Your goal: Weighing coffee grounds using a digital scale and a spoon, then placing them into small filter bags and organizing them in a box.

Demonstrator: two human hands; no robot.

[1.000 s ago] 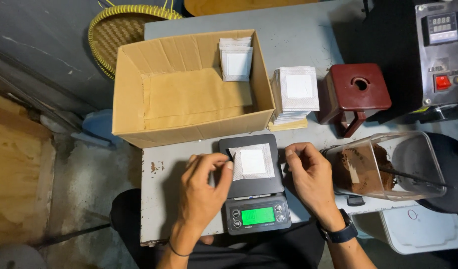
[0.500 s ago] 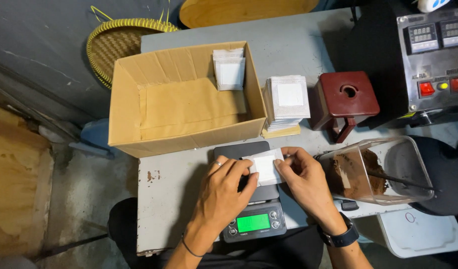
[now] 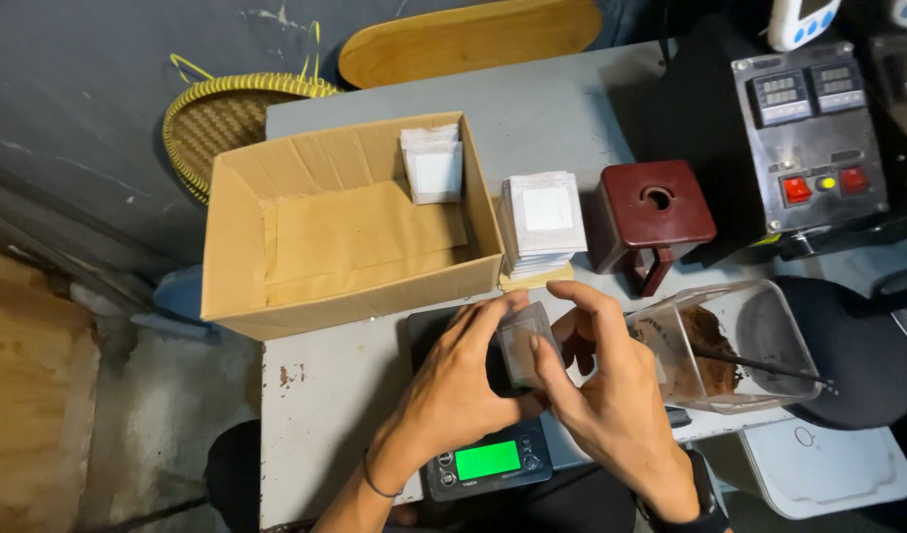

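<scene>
Both of my hands hold one small white paper sachet (image 3: 521, 347) upright just above a black digital scale (image 3: 485, 462) with a lit green display. My left hand (image 3: 448, 390) grips its left side, my right hand (image 3: 599, 395) pinches its right edge. Much of the scale's platform is hidden under my hands. A stack of similar white sachets (image 3: 544, 219) sits behind the scale. A few more sachets (image 3: 433, 164) stand in the far right corner of an open cardboard box (image 3: 238, 247).
A clear plastic tub (image 3: 759, 341) holding brown powder and a thin stick sits right of my hands. A dark red stool-shaped block (image 3: 653, 215) stands behind it. A black control box (image 3: 807, 148) with red switches is at the far right. A woven basket (image 3: 224, 116) lies beyond the table.
The sachet lay flat on the scale's platform a second ago. My hands have lifted it and turned it upright between them. The camera has also moved closer.
</scene>
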